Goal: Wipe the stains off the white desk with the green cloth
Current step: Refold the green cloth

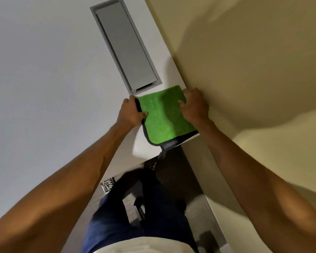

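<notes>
Since the cloth (164,115) lies flat at the table (44,70) corner with its near corner and tag hanging over the front edge, a pull toward the body could drag it off. It also sits tight to the wall (254,52), so the right hand (195,106) could scrape its knuckles there. The grey hatch (126,46) is just beyond the cloth, and a forward stroke could snag on its slot. No stains are visible, so a wipe could miss them.

Left hand (131,114): fingers (144,114) curled and clamped on the cloth's dark left edge, thumb on top. Right hand: fingers bent and slightly apart, thumb tip on the green top, the others at the cloth's far right corner against the wall. Pinching or only pressing, cannot tell.
</notes>
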A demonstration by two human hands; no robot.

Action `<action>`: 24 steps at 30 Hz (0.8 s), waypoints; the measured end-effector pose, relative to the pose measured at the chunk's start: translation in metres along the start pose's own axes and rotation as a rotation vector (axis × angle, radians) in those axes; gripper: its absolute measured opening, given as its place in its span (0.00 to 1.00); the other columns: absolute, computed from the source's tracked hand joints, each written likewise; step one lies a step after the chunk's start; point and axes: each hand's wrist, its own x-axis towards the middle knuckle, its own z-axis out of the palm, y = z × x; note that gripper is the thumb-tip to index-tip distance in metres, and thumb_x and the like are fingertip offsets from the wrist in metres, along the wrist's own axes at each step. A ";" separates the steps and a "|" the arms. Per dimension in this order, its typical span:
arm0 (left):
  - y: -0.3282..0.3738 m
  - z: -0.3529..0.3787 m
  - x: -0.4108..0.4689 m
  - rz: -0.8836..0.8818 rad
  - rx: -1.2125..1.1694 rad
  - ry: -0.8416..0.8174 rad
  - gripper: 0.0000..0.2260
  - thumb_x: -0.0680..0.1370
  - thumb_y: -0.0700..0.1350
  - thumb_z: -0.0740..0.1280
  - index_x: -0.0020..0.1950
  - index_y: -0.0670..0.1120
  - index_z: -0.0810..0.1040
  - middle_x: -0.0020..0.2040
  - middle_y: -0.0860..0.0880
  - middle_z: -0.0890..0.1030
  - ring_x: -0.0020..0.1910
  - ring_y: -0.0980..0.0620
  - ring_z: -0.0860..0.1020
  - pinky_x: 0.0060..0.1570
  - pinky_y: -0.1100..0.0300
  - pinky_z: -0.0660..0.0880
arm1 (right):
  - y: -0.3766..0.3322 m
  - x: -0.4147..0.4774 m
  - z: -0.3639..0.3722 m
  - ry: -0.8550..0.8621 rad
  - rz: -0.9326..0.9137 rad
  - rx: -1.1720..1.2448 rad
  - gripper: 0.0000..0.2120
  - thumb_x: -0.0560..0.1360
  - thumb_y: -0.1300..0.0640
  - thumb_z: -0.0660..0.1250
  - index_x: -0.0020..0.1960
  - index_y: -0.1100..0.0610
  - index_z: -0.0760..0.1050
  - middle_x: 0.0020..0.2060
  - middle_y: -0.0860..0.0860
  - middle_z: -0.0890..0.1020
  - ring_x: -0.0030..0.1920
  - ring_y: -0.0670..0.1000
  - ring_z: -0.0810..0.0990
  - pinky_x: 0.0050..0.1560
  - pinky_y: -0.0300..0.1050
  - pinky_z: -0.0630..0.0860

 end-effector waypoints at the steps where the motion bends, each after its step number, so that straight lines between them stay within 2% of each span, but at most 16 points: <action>1: -0.001 0.008 -0.005 0.099 0.150 0.036 0.32 0.74 0.49 0.74 0.73 0.41 0.65 0.69 0.38 0.69 0.67 0.38 0.70 0.64 0.47 0.71 | 0.002 -0.007 0.007 -0.017 -0.030 -0.008 0.24 0.82 0.52 0.67 0.76 0.55 0.71 0.72 0.59 0.73 0.71 0.62 0.73 0.67 0.57 0.74; 3: -0.005 0.023 -0.014 0.309 0.482 0.101 0.39 0.76 0.55 0.68 0.79 0.42 0.54 0.79 0.36 0.55 0.78 0.33 0.54 0.75 0.39 0.58 | 0.006 -0.022 0.021 -0.045 -0.112 -0.058 0.28 0.82 0.53 0.65 0.80 0.55 0.65 0.78 0.60 0.66 0.76 0.61 0.68 0.72 0.57 0.71; 4: -0.006 0.031 -0.016 0.398 0.629 0.095 0.40 0.78 0.58 0.63 0.81 0.44 0.48 0.81 0.37 0.47 0.80 0.35 0.46 0.77 0.38 0.50 | 0.010 -0.029 0.029 -0.056 -0.159 -0.095 0.30 0.82 0.52 0.65 0.82 0.55 0.63 0.81 0.60 0.63 0.79 0.61 0.65 0.74 0.57 0.69; 5: -0.009 0.038 -0.017 0.466 0.737 0.061 0.39 0.80 0.61 0.59 0.82 0.47 0.42 0.81 0.40 0.41 0.80 0.38 0.39 0.78 0.38 0.44 | 0.014 -0.035 0.035 -0.073 -0.200 -0.126 0.31 0.83 0.51 0.65 0.83 0.54 0.60 0.82 0.61 0.59 0.81 0.62 0.61 0.76 0.57 0.66; 7: -0.018 0.051 -0.017 0.511 0.834 -0.049 0.36 0.81 0.66 0.49 0.81 0.51 0.37 0.80 0.42 0.35 0.79 0.41 0.33 0.77 0.39 0.39 | 0.023 -0.043 0.046 -0.120 -0.259 -0.163 0.35 0.84 0.46 0.63 0.85 0.53 0.54 0.85 0.60 0.51 0.85 0.61 0.51 0.81 0.59 0.57; 10: -0.031 0.065 -0.020 0.477 0.812 -0.116 0.35 0.80 0.67 0.42 0.80 0.52 0.33 0.79 0.42 0.32 0.78 0.41 0.31 0.78 0.41 0.40 | 0.037 -0.040 0.052 -0.177 -0.331 -0.209 0.37 0.85 0.41 0.58 0.86 0.50 0.44 0.85 0.58 0.42 0.85 0.59 0.40 0.84 0.63 0.45; 17: -0.034 0.079 -0.016 0.476 0.797 -0.042 0.34 0.80 0.66 0.36 0.80 0.49 0.33 0.79 0.41 0.32 0.78 0.41 0.31 0.78 0.42 0.41 | 0.052 -0.023 0.053 -0.154 -0.429 -0.340 0.37 0.85 0.40 0.56 0.86 0.51 0.43 0.85 0.59 0.42 0.85 0.60 0.40 0.84 0.65 0.46; 24: -0.054 0.071 -0.016 0.598 0.850 -0.091 0.30 0.82 0.62 0.35 0.79 0.50 0.31 0.80 0.45 0.32 0.79 0.44 0.32 0.78 0.41 0.40 | 0.050 -0.026 0.058 -0.157 -0.413 -0.364 0.35 0.86 0.40 0.51 0.86 0.52 0.41 0.84 0.59 0.40 0.85 0.60 0.39 0.83 0.67 0.44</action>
